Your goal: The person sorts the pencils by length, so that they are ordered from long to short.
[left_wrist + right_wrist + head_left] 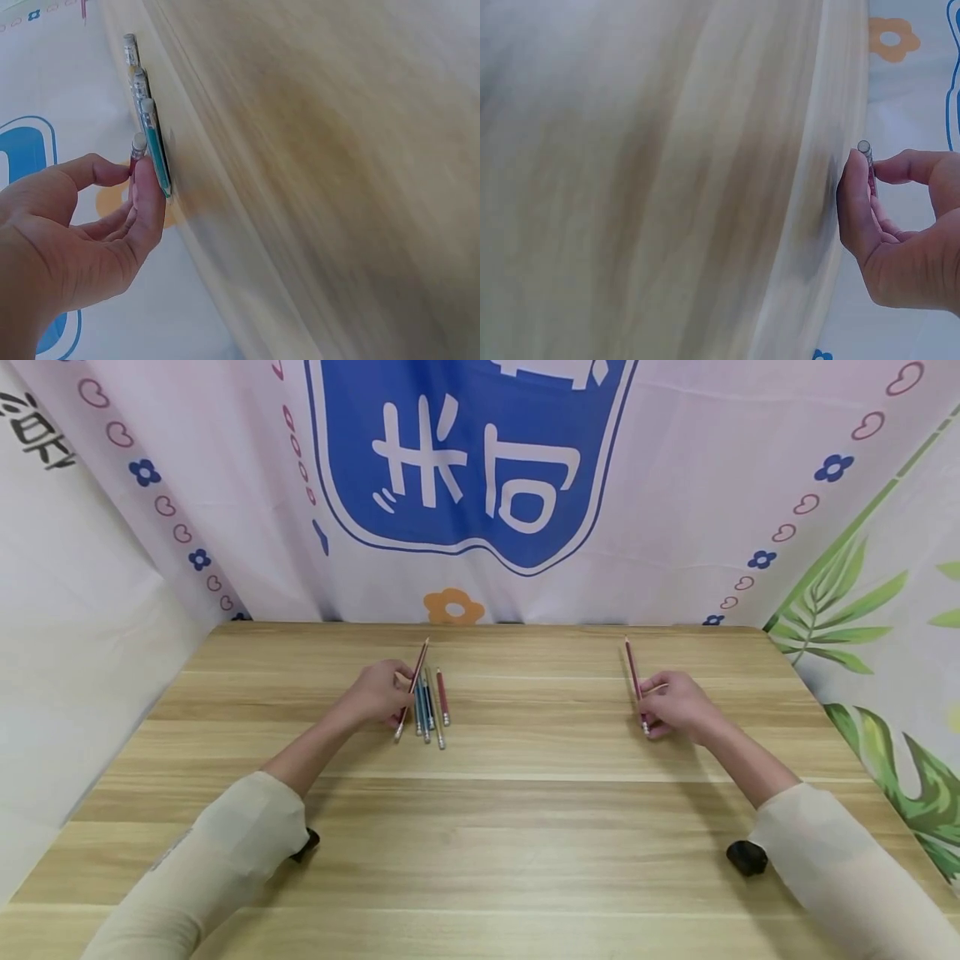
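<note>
My left hand (382, 692) pinches a dark red pencil (422, 656), its eraser end towards me, just left of a small group of pencils. In that group lie blue-green pencils (418, 718), a dark one, a tan pencil (438, 727) and a shorter red pencil (442, 697), erasers towards me. The left wrist view shows a teal pencil (155, 150) right beside the fingers. Well apart to the right, my right hand (675, 703) holds another dark red pencil (632, 668) between thumb and fingers, near its eraser end; the right wrist view shows that eraser end (865, 147).
The wood-grain table (480, 852) spreads out below both hands. A printed curtain (675, 527) hangs along its back edge, with white cloth at the left and leaf-patterned cloth (855, 610) at the right. Black objects (747, 857) show by both sleeve cuffs.
</note>
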`<control>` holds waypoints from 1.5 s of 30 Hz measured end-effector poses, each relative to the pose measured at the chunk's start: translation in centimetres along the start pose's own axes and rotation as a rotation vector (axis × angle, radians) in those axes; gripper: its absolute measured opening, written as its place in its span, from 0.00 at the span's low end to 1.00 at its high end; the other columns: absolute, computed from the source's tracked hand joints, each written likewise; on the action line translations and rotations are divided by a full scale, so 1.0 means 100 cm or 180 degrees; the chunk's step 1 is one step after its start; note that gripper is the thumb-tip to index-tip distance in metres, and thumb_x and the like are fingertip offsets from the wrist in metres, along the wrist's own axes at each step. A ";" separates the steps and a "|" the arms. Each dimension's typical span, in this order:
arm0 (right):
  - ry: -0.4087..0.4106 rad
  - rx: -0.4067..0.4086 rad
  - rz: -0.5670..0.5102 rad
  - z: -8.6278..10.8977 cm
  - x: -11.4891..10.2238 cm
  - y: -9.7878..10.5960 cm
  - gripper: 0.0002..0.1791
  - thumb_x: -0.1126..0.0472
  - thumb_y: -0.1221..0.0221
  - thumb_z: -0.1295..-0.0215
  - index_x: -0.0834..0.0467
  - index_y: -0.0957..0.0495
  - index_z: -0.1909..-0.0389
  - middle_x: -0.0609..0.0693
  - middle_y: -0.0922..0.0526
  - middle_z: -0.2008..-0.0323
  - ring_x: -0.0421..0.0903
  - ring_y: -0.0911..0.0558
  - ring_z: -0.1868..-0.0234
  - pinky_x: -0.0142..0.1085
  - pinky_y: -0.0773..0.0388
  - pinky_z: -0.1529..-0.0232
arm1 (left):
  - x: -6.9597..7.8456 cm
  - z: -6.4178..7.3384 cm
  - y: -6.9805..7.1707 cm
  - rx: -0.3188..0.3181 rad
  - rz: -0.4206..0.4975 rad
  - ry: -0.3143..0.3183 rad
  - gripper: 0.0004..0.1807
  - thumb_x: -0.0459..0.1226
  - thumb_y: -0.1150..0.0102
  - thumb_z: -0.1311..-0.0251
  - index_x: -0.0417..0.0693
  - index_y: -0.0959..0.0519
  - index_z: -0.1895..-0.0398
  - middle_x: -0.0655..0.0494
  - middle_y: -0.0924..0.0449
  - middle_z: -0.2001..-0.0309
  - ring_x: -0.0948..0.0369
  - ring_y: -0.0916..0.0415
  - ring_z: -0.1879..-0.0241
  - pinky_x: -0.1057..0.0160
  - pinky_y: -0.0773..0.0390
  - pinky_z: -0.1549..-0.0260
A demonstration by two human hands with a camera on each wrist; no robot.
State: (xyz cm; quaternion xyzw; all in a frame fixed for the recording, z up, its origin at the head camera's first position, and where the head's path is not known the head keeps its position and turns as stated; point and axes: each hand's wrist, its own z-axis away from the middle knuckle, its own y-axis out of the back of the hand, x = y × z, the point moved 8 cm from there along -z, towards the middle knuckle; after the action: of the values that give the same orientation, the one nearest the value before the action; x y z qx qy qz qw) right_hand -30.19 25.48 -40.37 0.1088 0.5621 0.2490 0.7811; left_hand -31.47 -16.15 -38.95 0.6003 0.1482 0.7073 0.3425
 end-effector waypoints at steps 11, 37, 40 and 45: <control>-0.0038 0.0062 -0.0003 0.003 0.010 0.011 0.23 0.72 0.43 0.31 0.75 0.37 0.39 0.51 0.19 0.71 0.40 0.20 0.74 0.34 0.12 0.73 | 0.006 -0.006 -0.008 -0.0040 0.0178 0.0003 0.22 0.22 0.45 0.36 0.27 0.30 0.38 0.39 0.19 0.66 0.57 0.19 0.78 0.59 0.10 0.75; -0.0107 -0.0022 0.0159 0.011 0.026 0.034 0.23 0.72 0.43 0.30 0.79 0.35 0.40 0.50 0.18 0.74 0.39 0.20 0.74 0.34 0.11 0.72 | 0.035 -0.015 -0.034 -0.0184 0.0334 -0.0127 0.24 0.23 0.41 0.34 0.27 0.30 0.36 0.37 0.19 0.65 0.56 0.20 0.78 0.60 0.11 0.76; -0.0128 -0.0033 0.0170 0.012 0.027 0.035 0.23 0.72 0.43 0.31 0.79 0.35 0.39 0.50 0.19 0.74 0.39 0.21 0.74 0.33 0.11 0.72 | 0.038 -0.018 -0.038 -0.0194 0.0346 -0.0125 0.24 0.23 0.41 0.34 0.28 0.30 0.36 0.37 0.18 0.66 0.57 0.21 0.79 0.60 0.11 0.77; -0.0147 -0.0057 0.0189 0.014 0.029 0.037 0.23 0.73 0.44 0.32 0.78 0.35 0.39 0.49 0.19 0.74 0.40 0.21 0.73 0.34 0.11 0.72 | 0.044 -0.020 -0.043 -0.0181 0.0279 -0.0172 0.24 0.23 0.40 0.35 0.29 0.29 0.36 0.41 0.18 0.69 0.60 0.23 0.82 0.64 0.14 0.82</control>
State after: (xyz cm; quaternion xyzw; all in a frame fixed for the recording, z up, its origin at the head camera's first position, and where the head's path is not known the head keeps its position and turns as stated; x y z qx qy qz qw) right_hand -29.13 30.33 -40.62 0.1242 0.5382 0.2746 0.7871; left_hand -32.26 -9.72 -38.76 0.6151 0.0923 0.7091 0.3320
